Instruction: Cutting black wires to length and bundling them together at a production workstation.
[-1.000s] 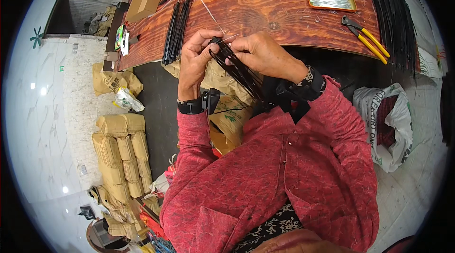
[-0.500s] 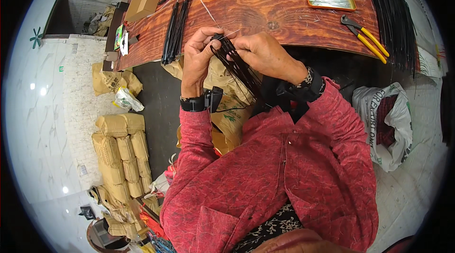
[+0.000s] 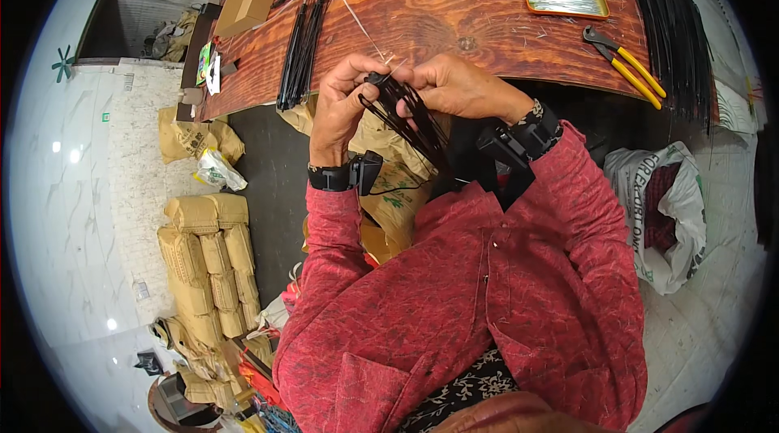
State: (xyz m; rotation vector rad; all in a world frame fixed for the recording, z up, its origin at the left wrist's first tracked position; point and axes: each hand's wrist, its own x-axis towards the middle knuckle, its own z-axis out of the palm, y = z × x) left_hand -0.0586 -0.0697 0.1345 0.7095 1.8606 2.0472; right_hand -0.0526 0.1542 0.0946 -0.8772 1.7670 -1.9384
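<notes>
In the head view, the black bundle (image 3: 418,129) is held at the near edge of the desk (image 3: 454,15). The left hand (image 3: 339,100) has its fingers closed on the bundle's upper end. The right hand (image 3: 464,88) has just rolled, baring more strap (image 3: 547,131), suggesting a shifted grip; its fingers curl against the bundle, what they pinch I cannot tell.

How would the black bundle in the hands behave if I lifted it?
The black bundle would probably fan out, since gaps show between its strands beside the left hand. It is likely light for its length, being made of slender pieces. The strands look fairly stiff, as they run mostly straight.
</notes>
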